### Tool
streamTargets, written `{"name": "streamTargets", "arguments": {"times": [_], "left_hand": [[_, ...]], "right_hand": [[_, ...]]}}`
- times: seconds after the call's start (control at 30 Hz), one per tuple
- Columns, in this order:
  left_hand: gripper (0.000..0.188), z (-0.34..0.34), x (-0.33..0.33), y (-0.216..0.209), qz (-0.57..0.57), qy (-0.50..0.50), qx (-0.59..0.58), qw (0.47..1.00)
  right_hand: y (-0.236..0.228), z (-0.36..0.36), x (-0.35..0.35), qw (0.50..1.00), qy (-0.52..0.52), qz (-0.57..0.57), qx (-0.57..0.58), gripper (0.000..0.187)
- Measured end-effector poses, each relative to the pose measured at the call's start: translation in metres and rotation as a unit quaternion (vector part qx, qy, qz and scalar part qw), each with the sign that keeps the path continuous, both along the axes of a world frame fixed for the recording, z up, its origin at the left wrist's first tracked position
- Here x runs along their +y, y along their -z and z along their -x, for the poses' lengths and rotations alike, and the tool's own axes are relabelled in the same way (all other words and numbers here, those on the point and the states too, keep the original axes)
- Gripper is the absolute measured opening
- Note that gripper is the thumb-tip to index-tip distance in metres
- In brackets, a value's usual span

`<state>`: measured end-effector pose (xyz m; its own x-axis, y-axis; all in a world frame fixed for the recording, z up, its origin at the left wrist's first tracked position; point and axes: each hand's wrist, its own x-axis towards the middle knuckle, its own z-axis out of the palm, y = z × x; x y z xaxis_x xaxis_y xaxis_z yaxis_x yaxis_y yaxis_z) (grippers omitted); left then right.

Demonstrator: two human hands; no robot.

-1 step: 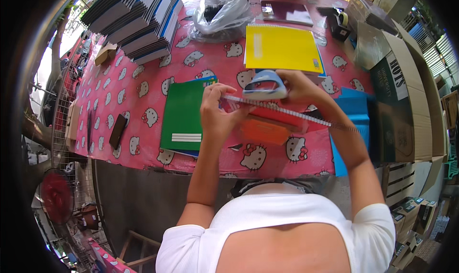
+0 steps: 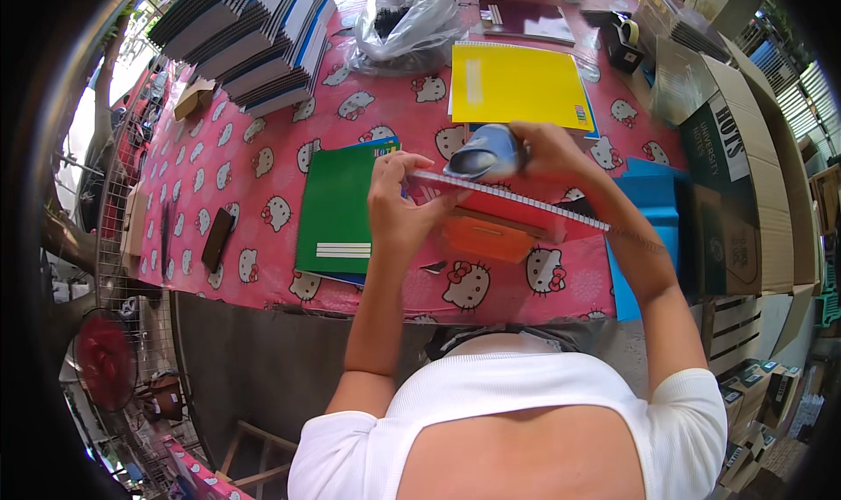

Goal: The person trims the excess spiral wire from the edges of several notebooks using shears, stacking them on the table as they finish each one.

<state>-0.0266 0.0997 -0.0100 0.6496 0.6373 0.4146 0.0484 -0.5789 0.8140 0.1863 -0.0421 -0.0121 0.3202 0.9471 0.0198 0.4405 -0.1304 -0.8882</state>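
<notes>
A red spiral notebook (image 2: 512, 211) is held tilted over the table, its row of binding loops facing up. My left hand (image 2: 405, 189) grips its left end between thumb and fingers. The loose end of the spiral coil runs out past the right end, by my right forearm. In my right hand (image 2: 547, 154) is a blue-grey hand tool (image 2: 487, 149) with a rounded, looped body, just above the binding; whether it touches the loops I cannot tell. Beneath the notebook lies an orange flat piece (image 2: 486, 241). A green notebook (image 2: 335, 206) lies by my left hand, over blue covers.
Yellow spiral notebooks (image 2: 517, 84) lie beyond my right hand. Tall notebook stacks (image 2: 254, 40) stand far left, beside a clear plastic bag (image 2: 407, 27). Blue sheets (image 2: 644, 211) and an open carton (image 2: 723, 176) are at right. A tape dispenser (image 2: 620, 49) sits behind.
The blue-grey tool has turned slightly in my right hand and its looped opening shows less. My left hand keeps its grip on the notebook.
</notes>
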Motion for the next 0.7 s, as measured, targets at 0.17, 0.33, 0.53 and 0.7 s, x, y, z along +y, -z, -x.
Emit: {"name": "streamTargets", "arguments": {"times": [0.17, 0.33, 0.53, 0.7], "left_hand": [[0.047, 0.004, 0.009, 0.015, 0.132, 0.013, -0.095, 0.986], [0.034, 0.014, 0.013, 0.01, 0.292, 0.04, -0.183, 0.938], [0.04, 0.025, 0.026, 0.029, 0.305, 0.064, -0.2, 0.929], [0.021, 0.015, 0.031, 0.014, 0.392, 0.179, -0.203, 0.879]], "right_hand": [[-0.028, 0.024, 0.02, 0.997, -0.07, -0.04, -0.019, 0.051], [-0.027, 0.028, 0.031, 0.967, -0.091, -0.211, 0.113, 0.044], [-0.001, -0.014, 0.005, 0.988, 0.149, -0.043, 0.016, 0.041], [0.06, -0.102, -0.146, 0.781, 0.535, 0.083, -0.311, 0.045]]}}
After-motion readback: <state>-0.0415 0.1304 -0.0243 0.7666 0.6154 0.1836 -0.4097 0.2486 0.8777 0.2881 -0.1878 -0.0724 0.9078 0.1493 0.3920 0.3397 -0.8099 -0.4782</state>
